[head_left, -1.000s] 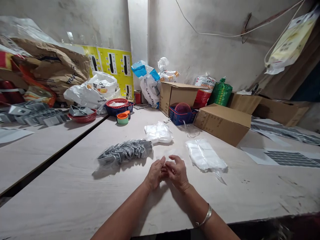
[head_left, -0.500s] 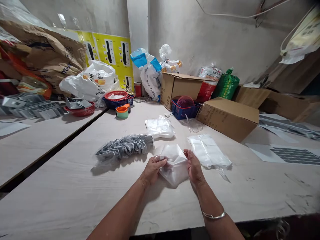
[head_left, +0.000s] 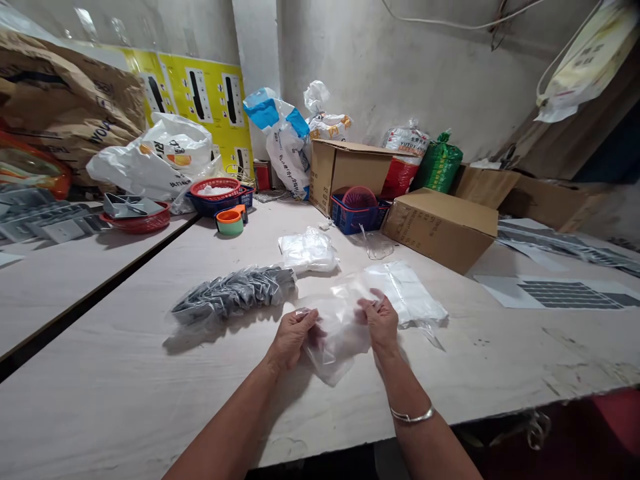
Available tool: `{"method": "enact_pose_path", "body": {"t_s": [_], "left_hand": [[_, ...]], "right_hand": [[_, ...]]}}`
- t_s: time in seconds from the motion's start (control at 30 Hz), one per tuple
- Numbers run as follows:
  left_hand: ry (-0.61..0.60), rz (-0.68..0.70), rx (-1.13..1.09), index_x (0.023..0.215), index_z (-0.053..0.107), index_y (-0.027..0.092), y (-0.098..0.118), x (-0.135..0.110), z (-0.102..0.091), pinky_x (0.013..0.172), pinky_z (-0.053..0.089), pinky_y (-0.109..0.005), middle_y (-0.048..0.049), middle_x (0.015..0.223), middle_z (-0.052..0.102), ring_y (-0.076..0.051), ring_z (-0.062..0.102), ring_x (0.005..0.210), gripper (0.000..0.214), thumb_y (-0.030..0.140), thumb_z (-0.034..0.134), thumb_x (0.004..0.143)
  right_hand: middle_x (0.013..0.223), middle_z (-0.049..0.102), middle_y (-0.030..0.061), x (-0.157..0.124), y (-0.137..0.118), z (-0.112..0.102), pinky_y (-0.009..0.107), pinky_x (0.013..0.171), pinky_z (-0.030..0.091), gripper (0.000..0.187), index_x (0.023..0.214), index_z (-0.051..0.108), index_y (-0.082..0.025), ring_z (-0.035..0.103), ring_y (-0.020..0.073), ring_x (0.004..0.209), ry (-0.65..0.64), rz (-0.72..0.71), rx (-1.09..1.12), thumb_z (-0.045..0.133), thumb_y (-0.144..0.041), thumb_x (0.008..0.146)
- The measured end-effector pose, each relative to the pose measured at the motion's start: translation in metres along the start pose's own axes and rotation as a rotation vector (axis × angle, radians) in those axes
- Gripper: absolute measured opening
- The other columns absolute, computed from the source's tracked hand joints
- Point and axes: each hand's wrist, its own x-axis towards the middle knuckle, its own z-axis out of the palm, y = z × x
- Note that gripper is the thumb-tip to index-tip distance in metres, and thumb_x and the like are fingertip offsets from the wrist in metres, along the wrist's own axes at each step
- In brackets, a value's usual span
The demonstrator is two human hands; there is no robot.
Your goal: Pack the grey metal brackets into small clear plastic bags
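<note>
Stained plaster walls rise behind a long pale counter. Near its middle, a clear plastic bag spreads between the person's two hands, which stand apart. The left hand pinches the bag's left edge and the right hand grips its upper right part; whether any fingers are inside the bag cannot be told. The bag's lower corner droops toward the person, close over the counter top. A silver bangle circles the right wrist.

Just left of the left hand lies a long bundle of grey pieces in clear plastic. Beyond the hands sits a crumpled white plastic pack, and a flat white pack lies just past the right hand, with the held bag overlapping its edge.

Farther back stand two cardboard boxes, with a blue basket holding a red mesh dome between them. Orange and green rolls of tape sit near a red-and-blue basket. On the left, a red dish holds grey metal pieces, below a brown paper sack. Printed grey sheets lie at right.
</note>
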Motion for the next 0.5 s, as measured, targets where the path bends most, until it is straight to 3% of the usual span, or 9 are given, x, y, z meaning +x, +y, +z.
{"method": "enact_pose_path", "body": {"t_s": [0.07, 0.13, 0.23, 0.3, 0.37, 0.43, 0.5], "left_hand": [[-0.036, -0.008, 0.038, 0.081, 0.063, 0.012, 0.001, -0.001, -0.003, 0.042, 0.046, -0.027, -0.0048, 0.052, 0.063, -0.016, 0.055, 0.04, 0.038, 0.043, 0.074, 0.063], [-0.051, -0.007, 0.035, 0.088, 0.061, 0.013, 0.002, -0.002, -0.005, 0.042, 0.047, -0.028, -0.0047, 0.055, 0.064, -0.016, 0.056, 0.04, 0.04, 0.043, 0.074, 0.064], [-0.043, 0.004, -0.003, 0.09, 0.059, 0.014, 0.005, -0.003, -0.006, 0.039, 0.045, -0.026, -0.0017, 0.053, 0.062, -0.014, 0.054, 0.038, 0.039, 0.04, 0.074, 0.064], [-0.026, 0.04, -0.013, 0.091, 0.059, 0.013, 0.008, -0.003, -0.007, 0.038, 0.043, -0.023, 0.0, 0.05, 0.06, -0.012, 0.051, 0.036, 0.039, 0.038, 0.073, 0.065], [0.023, 0.089, -0.024, 0.092, 0.059, 0.012, 0.01, -0.003, -0.009, 0.038, 0.043, -0.022, -0.0002, 0.052, 0.061, -0.011, 0.05, 0.036, 0.04, 0.037, 0.074, 0.064], [0.086, 0.12, -0.04, 0.093, 0.059, 0.013, 0.012, -0.003, -0.011, 0.038, 0.045, -0.023, -0.0016, 0.059, 0.065, -0.011, 0.051, 0.037, 0.042, 0.034, 0.076, 0.061], [0.134, 0.126, -0.048, 0.089, 0.059, 0.012, 0.013, -0.002, -0.014, 0.038, 0.045, -0.024, -0.0024, 0.063, 0.066, -0.011, 0.05, 0.036, 0.041, 0.033, 0.077, 0.058]], "right_hand": [[0.09, 0.059, 0.0024, 0.008, 0.001, -0.007, 0.029, 0.06, 0.049, 0.059, 0.122, 0.041, -0.022, 0.06, 0.0162, 0.068, 0.168, -0.121, -0.061, 0.061, -0.046, 0.072], [0.108, 0.055, 0.0101, 0.013, 0.001, -0.013, 0.035, 0.074, 0.049, 0.067, 0.128, 0.034, -0.019, 0.058, 0.0223, 0.09, 0.311, -0.306, -0.257, 0.06, -0.045, 0.072], [0.126, 0.04, 0.0188, 0.017, 0.001, -0.018, 0.043, 0.089, 0.042, 0.077, 0.135, 0.023, -0.014, 0.044, 0.0285, 0.113, 0.373, -0.517, -0.6, 0.06, -0.042, 0.073], [0.127, 0.037, 0.0205, 0.017, -0.001, -0.02, 0.044, 0.091, 0.039, 0.073, 0.136, 0.023, -0.012, 0.039, 0.029, 0.117, 0.412, -0.594, -0.696, 0.055, -0.041, 0.078], [0.121, 0.042, 0.0199, 0.015, -0.005, -0.022, 0.044, 0.091, 0.037, 0.054, 0.126, 0.038, -0.011, 0.038, 0.0289, 0.116, 0.49, -0.657, -0.735, 0.051, -0.04, 0.082], [0.104, 0.052, 0.0157, 0.011, -0.01, -0.023, 0.041, 0.088, 0.038, 0.03, 0.101, 0.054, -0.014, 0.045, 0.0268, 0.107, 0.461, -0.701, -0.774, 0.046, -0.038, 0.085], [0.082, 0.056, 0.0082, 0.003, -0.013, -0.023, 0.035, 0.08, 0.04, 0.025, 0.075, 0.055, -0.018, 0.051, 0.0209, 0.087, 0.244, -0.71, -0.834, 0.043, -0.036, 0.088]]}}
